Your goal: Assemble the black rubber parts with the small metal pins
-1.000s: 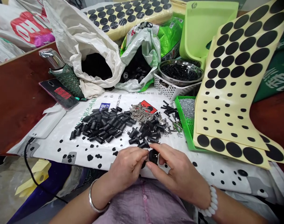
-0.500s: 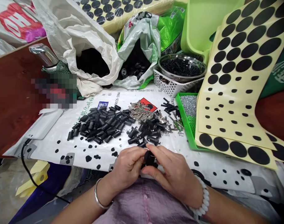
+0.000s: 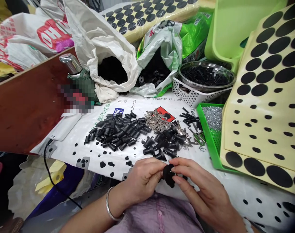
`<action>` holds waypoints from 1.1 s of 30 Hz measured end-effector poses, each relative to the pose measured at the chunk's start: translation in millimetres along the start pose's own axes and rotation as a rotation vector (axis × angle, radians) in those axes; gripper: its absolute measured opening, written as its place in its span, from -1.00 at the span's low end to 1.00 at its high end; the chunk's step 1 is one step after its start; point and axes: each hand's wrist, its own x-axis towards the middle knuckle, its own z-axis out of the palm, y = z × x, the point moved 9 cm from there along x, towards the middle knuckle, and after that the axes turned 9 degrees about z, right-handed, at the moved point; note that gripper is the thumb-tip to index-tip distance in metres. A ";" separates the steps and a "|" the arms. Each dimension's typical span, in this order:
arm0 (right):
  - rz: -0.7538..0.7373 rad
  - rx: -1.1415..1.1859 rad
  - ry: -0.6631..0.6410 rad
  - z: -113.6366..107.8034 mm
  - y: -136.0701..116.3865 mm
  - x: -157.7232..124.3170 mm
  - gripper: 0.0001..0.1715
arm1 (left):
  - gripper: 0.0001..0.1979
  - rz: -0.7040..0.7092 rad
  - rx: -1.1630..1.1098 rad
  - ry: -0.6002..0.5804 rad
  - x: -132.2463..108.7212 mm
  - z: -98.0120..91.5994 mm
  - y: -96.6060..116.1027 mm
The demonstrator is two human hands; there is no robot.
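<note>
Closed in a pinch, the left hand [image 3: 144, 179] holds a round black part [image 3: 168, 175] near the flared black pieces [image 3: 160, 142] — the right hand [image 3: 207, 191], thumb and fingertips slightly parted, is at its edge, its own hold unclear.

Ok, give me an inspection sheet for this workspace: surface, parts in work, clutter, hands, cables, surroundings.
Surface: printed white sheet, marked with black spots.
Parts: heaped black pieces beside metal pieces; one black part in hand.
Clutter: metal bowl on white basket, green tray, yellow sheets with black discs, open white bag; pixelated patch, contents unclear.
Hands: left hand grips the black part; right hand is at it, hold unclear.
Cables: black cable runs from the white case down past the sheet's edge.
Surroundings: yellow-green bin behind, brown panel at left.
</note>
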 end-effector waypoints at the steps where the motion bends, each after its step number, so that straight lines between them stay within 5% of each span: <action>1: 0.022 0.023 -0.002 1.0 2.2 0.4 -0.79 | -0.78 0.012 0.014 -0.011 0.1 -1.5 2.0; 5: 0.199 0.249 0.063 -0.3 22.7 0.5 -0.87 | -0.74 0.048 0.194 -0.009 -2.7 -24.7 2.9; 10: 0.325 0.387 0.167 -3.6 43.6 -5.2 -0.91 | -0.79 -0.075 0.844 0.092 -12.1 -79.5 -25.3; 15: 0.305 0.400 0.172 -2.4 41.9 -6.9 -0.92 | -0.85 -0.170 1.031 -0.027 -15.2 -84.3 -55.2; 19: 0.301 0.367 0.186 -3.9 41.1 -5.5 -0.92 | -0.84 -0.103 0.957 0.025 -17.3 -81.4 -49.0; 23: 0.208 0.313 0.191 -9.6 28.0 1.3 -0.87 | -0.80 -0.008 0.632 0.091 -17.7 -75.3 -29.8; 27: 0.022 0.216 0.171 -14.7 -0.2 10.2 -0.77 | -0.79 0.011 0.280 0.053 -14.3 -58.6 -16.4; 33: -0.172 0.077 0.053 -3.7 -23.8 12.0 -0.76 | -0.79 -0.038 0.055 -0.006 -14.7 -42.3 -8.1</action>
